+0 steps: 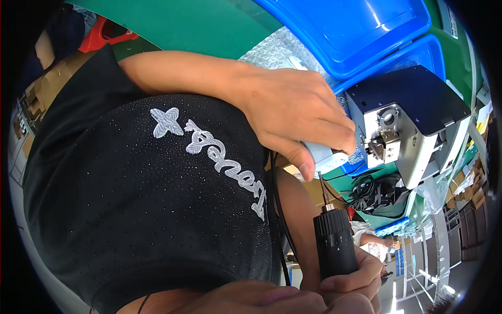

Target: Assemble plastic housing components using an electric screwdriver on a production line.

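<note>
Under the fingers and thumb of my left hand (295, 107) is a pale plastic housing (328, 161) with a rounded end face; most of it is hidden by the hand. My right hand (355, 280) is wrapped round a black electric screwdriver (334, 240). Its thin bit (323, 187) points at the housing's end, with the tip right beside it; I cannot tell whether they touch. A black cable (282, 220) runs past my body. Just behind my left hand, another white piece (297, 63) lies on bubble wrap (277, 47).
Blue plastic bins (334, 47) stand beyond my left hand. Close to its fingertips is a dark-topped machine (408, 97) with a metal mechanism. A coiled black cable (364, 189) lies on the green table (198, 23). A red plastic item (102, 36) and another person's arm (44, 49) are at upper left.
</note>
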Demonstrator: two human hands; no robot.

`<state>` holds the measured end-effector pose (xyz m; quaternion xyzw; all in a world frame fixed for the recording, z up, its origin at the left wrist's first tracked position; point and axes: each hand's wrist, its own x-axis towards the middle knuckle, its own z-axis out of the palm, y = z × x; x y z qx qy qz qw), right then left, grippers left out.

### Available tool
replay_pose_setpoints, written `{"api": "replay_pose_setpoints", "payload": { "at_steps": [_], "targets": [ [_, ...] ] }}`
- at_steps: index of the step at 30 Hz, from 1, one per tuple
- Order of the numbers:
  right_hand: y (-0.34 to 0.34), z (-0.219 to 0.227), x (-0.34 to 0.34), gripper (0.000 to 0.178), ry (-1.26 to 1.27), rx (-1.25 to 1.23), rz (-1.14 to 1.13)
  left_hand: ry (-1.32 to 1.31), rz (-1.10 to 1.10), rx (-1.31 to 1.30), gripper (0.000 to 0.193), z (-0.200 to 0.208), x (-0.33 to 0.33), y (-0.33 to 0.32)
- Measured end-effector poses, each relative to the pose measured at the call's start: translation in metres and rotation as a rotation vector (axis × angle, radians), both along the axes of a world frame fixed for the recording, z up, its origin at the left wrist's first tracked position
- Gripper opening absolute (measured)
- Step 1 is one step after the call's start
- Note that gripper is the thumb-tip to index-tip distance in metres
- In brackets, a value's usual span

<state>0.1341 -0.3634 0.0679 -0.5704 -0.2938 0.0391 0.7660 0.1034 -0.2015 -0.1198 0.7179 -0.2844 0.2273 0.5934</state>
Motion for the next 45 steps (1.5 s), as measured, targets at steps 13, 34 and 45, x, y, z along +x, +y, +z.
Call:
{"api": "replay_pose_setpoints", "payload": {
  "at_steps": [13, 34, 45],
  "targets": [
    [0.016, -0.001, 0.019, 0.02, 0.023, 0.288, 0.423, -0.145, 0.15, 0.309, 0.057, 0.043, -0.004, 0.05],
    [0.242, -0.122, 0.086, 0.059, -0.46, -1.283, -0.041, 0.006, 1.433, 0.084, 0.032, 0.062, 0.063, 0.25],
    [0.275, -0.143, 0.076, 0.047, -0.675, -1.339, -0.027, 0.486, 1.819, 0.913, 0.061, -0.005, -0.23, 0.193]
  ]
}}
